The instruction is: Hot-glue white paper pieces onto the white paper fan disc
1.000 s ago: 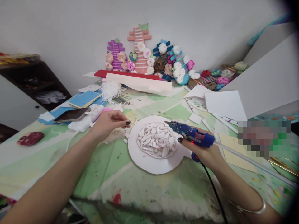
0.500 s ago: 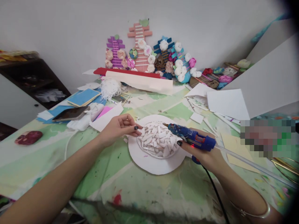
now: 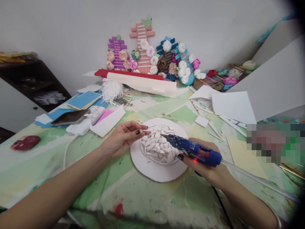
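A white round disc [image 3: 152,167] lies on the paint-stained table [image 3: 133,197], with a mound of small white foam pieces [image 3: 157,144] glued at its middle. My right hand [image 3: 205,162] grips a blue glue gun [image 3: 193,150], its nozzle pointing left over the mound. My left hand [image 3: 124,138] hovers at the disc's left edge, thumb and fingers pinched on a small white piece [image 3: 145,131] just left of the nozzle tip.
Left of the disc lie a white strip [image 3: 108,122], a phone [image 3: 69,117] and blue sheets [image 3: 83,99]. Paper-flower crafts [image 3: 152,55] lean on the back wall behind a long roll [image 3: 143,84]. White sheets [image 3: 232,106] lie at the right. The gun's black cord [image 3: 220,205] trails toward me.
My left hand moved right from the scraps beside the disc to its left edge, now pinching a white piece. The glue gun swung left and down over the mound.
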The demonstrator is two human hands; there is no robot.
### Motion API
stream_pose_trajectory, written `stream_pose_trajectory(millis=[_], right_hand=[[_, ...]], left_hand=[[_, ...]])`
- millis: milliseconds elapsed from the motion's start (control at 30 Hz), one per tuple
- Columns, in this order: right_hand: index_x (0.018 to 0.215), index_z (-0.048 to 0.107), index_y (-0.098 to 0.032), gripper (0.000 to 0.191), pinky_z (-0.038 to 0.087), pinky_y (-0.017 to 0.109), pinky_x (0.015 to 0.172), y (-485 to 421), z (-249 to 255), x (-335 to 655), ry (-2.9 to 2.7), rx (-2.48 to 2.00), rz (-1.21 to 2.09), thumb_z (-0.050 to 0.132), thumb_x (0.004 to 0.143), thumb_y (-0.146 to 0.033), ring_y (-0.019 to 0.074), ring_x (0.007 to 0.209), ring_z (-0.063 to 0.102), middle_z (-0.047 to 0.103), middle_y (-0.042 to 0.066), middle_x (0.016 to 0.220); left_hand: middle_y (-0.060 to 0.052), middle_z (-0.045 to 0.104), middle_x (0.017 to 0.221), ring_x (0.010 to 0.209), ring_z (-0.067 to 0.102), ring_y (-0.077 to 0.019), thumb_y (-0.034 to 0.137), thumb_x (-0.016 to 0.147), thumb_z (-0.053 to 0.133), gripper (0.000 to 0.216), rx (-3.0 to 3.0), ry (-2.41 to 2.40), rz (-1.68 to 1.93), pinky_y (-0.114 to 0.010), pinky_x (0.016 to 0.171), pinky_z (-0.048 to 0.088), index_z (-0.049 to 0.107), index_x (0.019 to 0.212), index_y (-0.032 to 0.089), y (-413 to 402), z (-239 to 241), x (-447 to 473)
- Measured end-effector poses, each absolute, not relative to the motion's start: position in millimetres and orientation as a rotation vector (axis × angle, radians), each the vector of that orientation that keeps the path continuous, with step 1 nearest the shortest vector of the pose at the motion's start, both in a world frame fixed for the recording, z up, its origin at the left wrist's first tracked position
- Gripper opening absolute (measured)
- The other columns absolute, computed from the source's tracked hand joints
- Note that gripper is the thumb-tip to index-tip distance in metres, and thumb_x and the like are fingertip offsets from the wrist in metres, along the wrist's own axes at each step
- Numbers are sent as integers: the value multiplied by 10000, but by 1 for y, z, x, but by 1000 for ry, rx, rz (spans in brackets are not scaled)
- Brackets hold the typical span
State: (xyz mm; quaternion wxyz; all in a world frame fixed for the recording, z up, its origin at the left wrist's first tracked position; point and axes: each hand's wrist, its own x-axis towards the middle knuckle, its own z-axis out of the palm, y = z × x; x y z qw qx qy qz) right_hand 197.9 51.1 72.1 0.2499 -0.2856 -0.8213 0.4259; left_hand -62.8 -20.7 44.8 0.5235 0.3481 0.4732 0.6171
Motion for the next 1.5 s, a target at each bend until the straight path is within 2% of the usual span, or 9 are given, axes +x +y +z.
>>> stream_pose_trajectory(millis=[133,233,400,667,867,1133,1333,1500], right_hand=[[701,540,-183,118,361,237,513,50,73,199,-2232,-785,1133,602,731,-278,117,556,451,501,-12,600],[688,532,-184,117,355,232,504,50,74,200,-2239,-776,1116,606,725,-266,110,540,446,493,-20,590],[695,541,-186,103,346,228,489,49,72,199,-2231,-774,1106,605,724,-262,107,533,437,493,-19,584],[645,526,-194,136,341,229,471,45,68,196,-2192,-720,1108,608,705,-285,112,514,433,500,-13,557],[668,537,-190,79,339,223,479,43,69,193,-2255,-666,1053,605,695,-220,101,501,429,501,-24,570],[675,516,-193,71,324,221,471,43,67,194,-2279,-633,1091,575,713,-203,104,511,421,490,-20,582],[654,460,-197,122,305,215,462,44,66,194,-2303,-597,1109,570,704,-183,95,504,393,470,-30,574],[668,478,-191,108,316,223,472,44,65,196,-2340,-623,1139,565,723,-224,103,521,418,487,-18,595]], left_hand=[[-76,668,1034,1006,620,-238,184,625,759,218,899,1191,1442,-276,821,538,638,803,154,-22,48,-58],[-72,683,985,998,624,-251,186,624,761,256,941,1206,1414,-300,829,543,650,853,155,-24,51,-54],[-53,713,818,794,687,-214,216,653,745,270,977,1255,1366,-278,712,580,669,907,163,-25,50,-51],[-59,689,577,532,666,-189,267,644,748,158,1026,1451,1310,-249,522,575,694,712,135,-26,53,-47],[-62,713,675,585,678,-193,269,687,709,175,1024,1315,1298,-252,523,573,692,812,148,-27,48,-42],[-36,672,540,406,607,-135,245,707,688,108,1051,1324,1210,-196,397,507,666,675,144,-31,57,-34],[-32,664,537,419,617,-134,235,713,680,112,1085,1303,1233,-175,388,503,648,682,132,-32,57,-34],[-29,666,557,444,632,-135,197,722,664,110,1087,1277,1224,-169,401,520,633,710,92,-32,57,-33]])
